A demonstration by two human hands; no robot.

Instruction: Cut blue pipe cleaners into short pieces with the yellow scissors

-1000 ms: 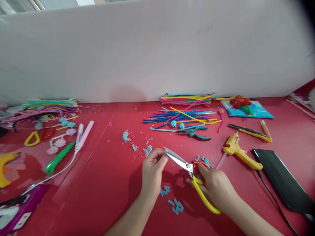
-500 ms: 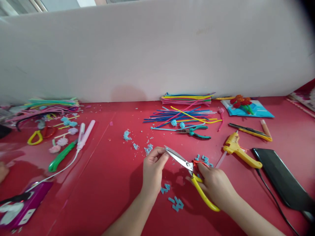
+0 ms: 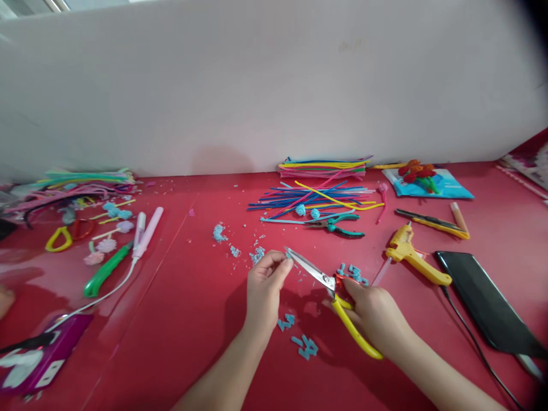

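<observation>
My left hand (image 3: pixel 264 294) is closed in a pinch, with a small bit of blue pipe cleaner (image 3: pixel 289 256) just showing at its fingertips. Scissors (image 3: pixel 314 273) with one yellow and one red handle are gripped in my right hand (image 3: pixel 381 317). Their blade tips meet the blue bit beside my left fingers. Short cut blue pieces lie in small piles below the hands (image 3: pixel 306 347) and behind the right hand (image 3: pixel 353 273). Blue fluff clippings (image 3: pixel 257 254) are scattered beyond my left hand.
Pipe cleaners (image 3: pixel 317 197), teal-handled pliers (image 3: pixel 336 225) and a blue packet (image 3: pixel 449 185) lie farther back. On the right are a yellow glue gun (image 3: pixel 417 260) and a black phone (image 3: pixel 479 302). A green-handled tool (image 3: pixel 105 274), a purple power strip (image 3: pixel 64 354) and another person's hand (image 3: pixel 5 299) are left.
The head view has shifted slightly. Both hands keep their holds, with the scissor tips still at the left fingertips. A few fine blue bits now show below the blades.
</observation>
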